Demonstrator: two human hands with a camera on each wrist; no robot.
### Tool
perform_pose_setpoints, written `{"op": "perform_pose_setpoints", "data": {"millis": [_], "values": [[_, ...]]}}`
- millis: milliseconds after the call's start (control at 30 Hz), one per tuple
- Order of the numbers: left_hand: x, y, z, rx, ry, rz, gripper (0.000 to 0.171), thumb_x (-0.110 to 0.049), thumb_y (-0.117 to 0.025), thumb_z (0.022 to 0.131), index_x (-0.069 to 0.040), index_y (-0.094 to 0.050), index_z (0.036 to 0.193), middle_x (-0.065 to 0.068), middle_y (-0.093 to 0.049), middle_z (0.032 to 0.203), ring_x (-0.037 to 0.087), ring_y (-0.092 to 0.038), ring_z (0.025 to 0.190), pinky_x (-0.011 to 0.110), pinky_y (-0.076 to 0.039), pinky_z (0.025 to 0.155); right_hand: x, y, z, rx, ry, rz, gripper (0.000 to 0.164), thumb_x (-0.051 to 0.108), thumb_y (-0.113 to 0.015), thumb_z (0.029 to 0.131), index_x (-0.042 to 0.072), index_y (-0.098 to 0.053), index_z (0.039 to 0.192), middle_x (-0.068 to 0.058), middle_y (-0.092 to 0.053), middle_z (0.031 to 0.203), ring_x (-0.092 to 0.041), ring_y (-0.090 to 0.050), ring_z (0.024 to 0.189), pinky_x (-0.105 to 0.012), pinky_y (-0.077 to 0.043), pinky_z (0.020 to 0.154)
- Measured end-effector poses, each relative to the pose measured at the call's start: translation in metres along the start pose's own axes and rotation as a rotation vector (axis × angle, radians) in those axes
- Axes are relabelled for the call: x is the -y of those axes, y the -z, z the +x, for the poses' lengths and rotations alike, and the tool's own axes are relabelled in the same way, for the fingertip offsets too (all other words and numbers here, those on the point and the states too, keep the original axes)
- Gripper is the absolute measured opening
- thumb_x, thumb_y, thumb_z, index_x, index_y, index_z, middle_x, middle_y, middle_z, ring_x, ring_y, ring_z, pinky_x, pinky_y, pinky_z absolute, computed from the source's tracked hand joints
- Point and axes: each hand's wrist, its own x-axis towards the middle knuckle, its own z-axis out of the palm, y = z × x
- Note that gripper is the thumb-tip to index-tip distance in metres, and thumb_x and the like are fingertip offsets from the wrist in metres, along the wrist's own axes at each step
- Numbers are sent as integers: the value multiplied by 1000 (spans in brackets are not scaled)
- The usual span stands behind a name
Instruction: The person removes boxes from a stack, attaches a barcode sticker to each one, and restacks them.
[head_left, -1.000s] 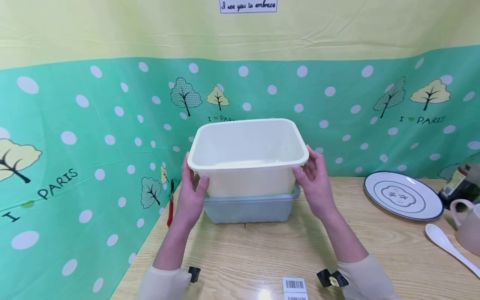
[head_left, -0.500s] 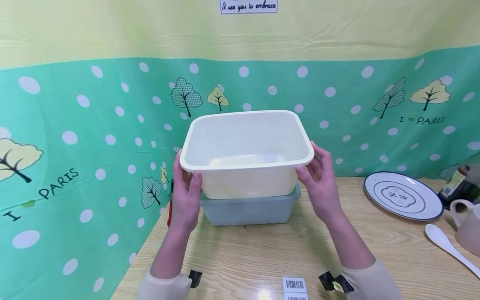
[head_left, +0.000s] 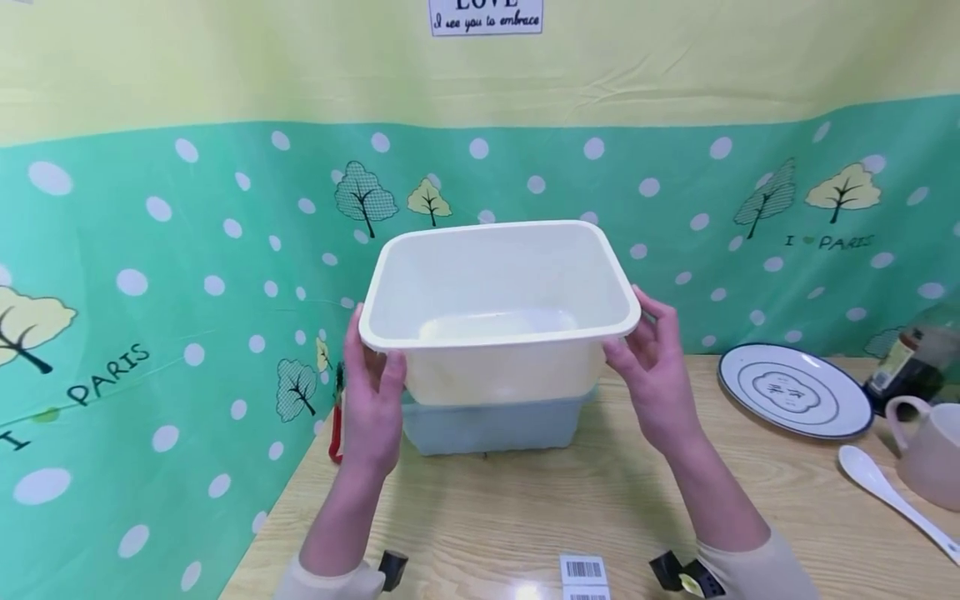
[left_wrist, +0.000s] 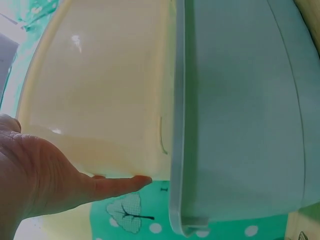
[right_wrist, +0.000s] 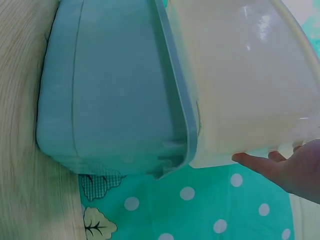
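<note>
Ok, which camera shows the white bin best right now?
The head view. There the white bin shows its whole rim and inside, between the left hand and right hand. Both wrist views show its outside close up, cut off by the frame, with none of its inside.

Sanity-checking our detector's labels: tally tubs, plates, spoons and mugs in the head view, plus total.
Tubs: 2, the white tub and the blue tub
Plates: 1
Spoons: 1
Mugs: 1
Total: 5
</note>
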Motion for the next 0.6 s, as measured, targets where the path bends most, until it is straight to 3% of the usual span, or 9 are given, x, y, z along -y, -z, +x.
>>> {"op": "perform_pose_setpoints", "data": {"millis": [233,500,600], "values": [[-4,-13,-4,24,21,32,67,-10,-48,105,-31,-18,161,6,-38,156,26,-41,137,36,-45,105,5,15,-10,-19,17,-36,58,3,-57,101,19,-34,152,-11,-44,154,-28,-47,134,-26,-51,90],[-3,-27,-8,56,28,3,69,-10,-49,104,-33,-18,161,7,-37,158,24,-39,140,42,-43,108,13,30,-21,-50,47,-38,58,-1,-55,101,17,-35,151,-12,-43,155,-28,-44,136,-23,-52,91],[-1,-34,-10,64,42,-1,69,-11,-49,104,-34,-17,161,2,-38,157,21,-39,140,46,-40,110,15,35,-26,-73,43,-59,57,0,-55,101,17,-35,151,-11,-43,154,-27,-45,136,-22,-51,90]]}}
